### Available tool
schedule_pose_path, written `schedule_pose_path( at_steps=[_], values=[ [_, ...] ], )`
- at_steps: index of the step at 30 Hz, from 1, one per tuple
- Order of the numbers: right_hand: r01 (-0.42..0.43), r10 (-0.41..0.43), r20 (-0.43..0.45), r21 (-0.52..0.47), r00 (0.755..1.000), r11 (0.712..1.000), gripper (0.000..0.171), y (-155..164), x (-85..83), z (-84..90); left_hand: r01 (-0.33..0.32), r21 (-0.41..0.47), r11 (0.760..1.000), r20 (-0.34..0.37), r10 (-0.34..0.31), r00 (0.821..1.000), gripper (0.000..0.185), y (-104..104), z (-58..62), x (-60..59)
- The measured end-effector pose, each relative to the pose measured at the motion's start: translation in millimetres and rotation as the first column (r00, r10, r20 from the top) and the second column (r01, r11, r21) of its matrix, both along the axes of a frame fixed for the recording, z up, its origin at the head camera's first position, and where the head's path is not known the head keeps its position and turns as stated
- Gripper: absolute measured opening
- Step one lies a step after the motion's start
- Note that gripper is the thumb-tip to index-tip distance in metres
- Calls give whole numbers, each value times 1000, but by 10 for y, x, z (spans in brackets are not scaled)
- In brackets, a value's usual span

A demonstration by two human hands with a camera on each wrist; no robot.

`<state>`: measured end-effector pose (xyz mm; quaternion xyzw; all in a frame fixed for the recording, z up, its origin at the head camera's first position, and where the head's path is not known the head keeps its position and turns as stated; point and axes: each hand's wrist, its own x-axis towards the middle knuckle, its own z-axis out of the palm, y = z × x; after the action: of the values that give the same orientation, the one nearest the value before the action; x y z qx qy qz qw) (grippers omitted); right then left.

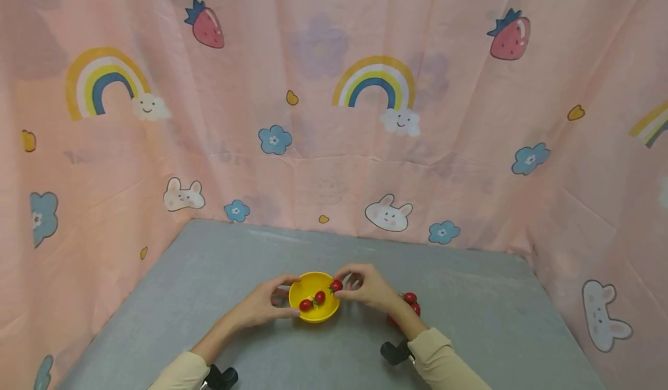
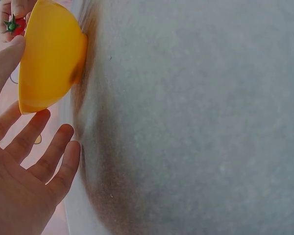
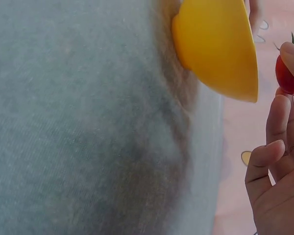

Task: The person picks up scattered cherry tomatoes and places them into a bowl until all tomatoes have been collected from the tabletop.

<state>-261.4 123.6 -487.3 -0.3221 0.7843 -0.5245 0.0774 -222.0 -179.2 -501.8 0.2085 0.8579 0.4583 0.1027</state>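
Left hand [image 1: 259,306] steadies the yellow bowl [image 1: 313,296] on the bench [image 1: 469,320], fingers relaxed against its side, grip loose: keep it braced. Right hand [image 1: 367,287] pinches a tomato [image 1: 336,285] at the right rim, wrist low; best to release inside the rim beside the two already in, spare tomatoes [image 1: 411,302] behind
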Motion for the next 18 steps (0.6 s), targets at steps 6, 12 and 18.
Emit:
schedule_pose_path(
  at_steps=[6,12,18],
  values=[
    [-22,23,5,-29,1000,999,29,41,86,116,8,14,1000,-4,-8,1000,65,-9,-5,5],
    [-12,12,4,-4,1000,1000,34,214,3,-52,16,21,1000,-3,-16,1000,66,-7,-7,5],
    [-12,11,27,38,1000,999,39,455,34,-35,12,17,1000,0,-12,1000,65,-8,-14,-1]
  ],
)
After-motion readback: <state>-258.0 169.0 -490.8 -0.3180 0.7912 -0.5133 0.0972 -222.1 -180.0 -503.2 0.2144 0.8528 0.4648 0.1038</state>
